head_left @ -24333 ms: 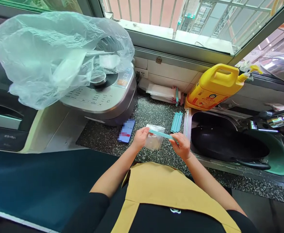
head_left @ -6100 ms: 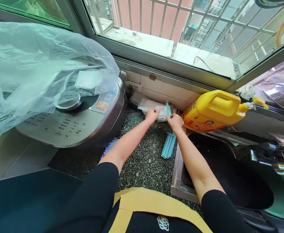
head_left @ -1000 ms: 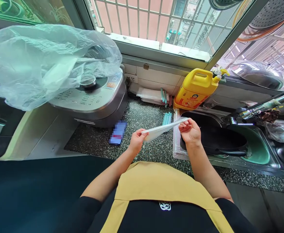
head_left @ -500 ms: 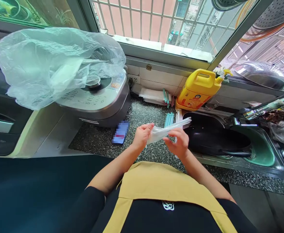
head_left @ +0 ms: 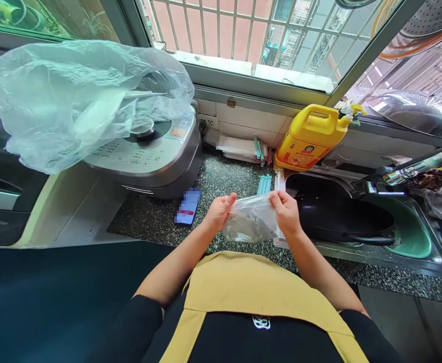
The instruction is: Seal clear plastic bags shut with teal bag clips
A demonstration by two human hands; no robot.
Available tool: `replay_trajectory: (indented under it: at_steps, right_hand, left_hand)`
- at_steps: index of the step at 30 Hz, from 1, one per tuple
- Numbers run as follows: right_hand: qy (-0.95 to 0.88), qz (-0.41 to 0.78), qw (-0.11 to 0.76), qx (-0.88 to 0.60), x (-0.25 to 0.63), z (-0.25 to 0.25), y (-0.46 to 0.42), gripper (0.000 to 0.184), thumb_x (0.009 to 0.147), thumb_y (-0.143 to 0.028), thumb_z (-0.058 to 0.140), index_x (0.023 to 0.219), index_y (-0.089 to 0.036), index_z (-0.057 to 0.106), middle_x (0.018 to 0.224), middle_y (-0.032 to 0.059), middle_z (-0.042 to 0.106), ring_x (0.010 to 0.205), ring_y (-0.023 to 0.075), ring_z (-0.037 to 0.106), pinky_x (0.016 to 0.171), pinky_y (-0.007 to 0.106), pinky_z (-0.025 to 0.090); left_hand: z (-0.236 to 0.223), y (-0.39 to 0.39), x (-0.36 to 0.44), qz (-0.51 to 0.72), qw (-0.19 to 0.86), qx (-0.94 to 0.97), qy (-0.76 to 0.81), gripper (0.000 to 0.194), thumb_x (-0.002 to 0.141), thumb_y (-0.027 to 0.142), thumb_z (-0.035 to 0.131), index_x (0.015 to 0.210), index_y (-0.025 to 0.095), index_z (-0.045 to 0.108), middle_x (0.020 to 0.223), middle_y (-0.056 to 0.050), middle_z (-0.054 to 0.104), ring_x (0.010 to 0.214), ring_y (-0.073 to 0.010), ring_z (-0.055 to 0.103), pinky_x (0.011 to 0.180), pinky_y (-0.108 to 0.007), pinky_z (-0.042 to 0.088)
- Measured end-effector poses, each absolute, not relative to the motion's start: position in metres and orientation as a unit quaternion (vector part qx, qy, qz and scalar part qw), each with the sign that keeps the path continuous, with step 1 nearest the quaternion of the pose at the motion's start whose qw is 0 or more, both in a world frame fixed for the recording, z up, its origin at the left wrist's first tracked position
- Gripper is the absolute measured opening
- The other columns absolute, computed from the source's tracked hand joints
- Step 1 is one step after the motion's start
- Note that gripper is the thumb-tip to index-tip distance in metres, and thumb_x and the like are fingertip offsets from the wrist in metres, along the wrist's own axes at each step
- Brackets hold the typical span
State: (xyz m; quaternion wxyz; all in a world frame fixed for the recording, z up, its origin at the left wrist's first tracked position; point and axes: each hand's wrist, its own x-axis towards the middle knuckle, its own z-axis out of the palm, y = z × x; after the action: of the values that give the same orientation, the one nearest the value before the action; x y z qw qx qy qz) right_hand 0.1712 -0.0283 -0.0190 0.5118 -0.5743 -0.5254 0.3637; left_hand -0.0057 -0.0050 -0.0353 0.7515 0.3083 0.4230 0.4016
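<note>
A clear plastic bag [head_left: 249, 219] is stretched between my two hands above the speckled counter. My left hand [head_left: 221, 212] pinches its left side, thumb on top. At the opposite upper corner, my right hand [head_left: 286, 212] grips the bag between thumb and fingers. The bag looks flat, with nothing visible inside. Just beyond it lie several teal sealing clips [head_left: 264, 184] on the counter. A phone [head_left: 187, 206] with a blurred screen rests left of my left hand.
To the left stands a rice cooker [head_left: 148, 164] with a big plastic bag [head_left: 88, 101] over it. A yellow detergent jug [head_left: 311, 136] stands by the wall beside folded plastic bags [head_left: 239, 147]. On the right, a black wok [head_left: 341, 219] sits in the sink [head_left: 438, 247].
My right hand has taken hold of the bag's right end. The narrow, bunched bag is now spread wider and hangs down between both hands.
</note>
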Motion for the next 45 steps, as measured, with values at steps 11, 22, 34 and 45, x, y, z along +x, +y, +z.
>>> replay_trajectory:
  at_steps: [11, 22, 34, 45]
  right_hand:
    - [-0.271, 0.608, 0.51, -0.545, 0.185, -0.019, -0.01, 0.048, 0.045, -0.056, 0.081, 0.053, -0.019, 0.05, 0.043, -0.0074, 0.042, 0.04, 0.0051, 0.031, 0.039, 0.022, 0.024]
    - [-0.451, 0.351, 0.6, -0.56, 0.198, -0.031, -0.014, 0.046, 0.075, -0.064, 0.054, 0.091, -0.022, 0.06, 0.082, 0.0023, 0.059, 0.067, 0.013, 0.053, 0.064, 0.028, 0.045]
    - [-0.676, 0.213, 0.485, -0.512, 0.181, -0.052, 0.019, 0.029, 0.081, -0.049, 0.058, 0.092, -0.022, 0.062, 0.103, 0.0084, 0.063, 0.102, 0.0236, 0.056, 0.092, 0.043, 0.042]
    - [-0.639, 0.293, 0.531, -0.473, 0.185, -0.025, 0.022, 0.026, 0.083, -0.045, 0.058, 0.073, -0.021, 0.062, 0.08, 0.0042, 0.064, 0.081, 0.0185, 0.059, 0.079, 0.037, 0.046]
  left_hand:
    - [-0.03, 0.005, -0.018, 0.432, 0.572, 0.519, 0.465, 0.041, 0.065, 0.055, 0.067, 0.075, 0.016, 0.061, 0.062, 0.003, 0.052, 0.057, -0.0088, 0.043, 0.055, -0.022, 0.034]
    - [-0.016, 0.005, -0.004, 0.39, 0.647, 0.499, 0.425, 0.037, 0.06, 0.048, 0.069, 0.057, 0.015, 0.054, 0.052, 0.005, 0.045, 0.051, -0.0068, 0.036, 0.05, -0.021, 0.029]
    - [-0.008, 0.001, -0.015, 0.389, 0.681, 0.48, 0.394, 0.034, 0.058, 0.044, 0.072, 0.054, 0.015, 0.054, 0.051, 0.005, 0.046, 0.049, -0.0062, 0.036, 0.049, -0.02, 0.028]
    - [-0.016, 0.002, -0.035, 0.413, 0.639, 0.482, 0.435, 0.028, 0.059, 0.038, 0.069, 0.053, 0.015, 0.054, 0.051, 0.004, 0.046, 0.051, -0.007, 0.037, 0.051, -0.021, 0.028]
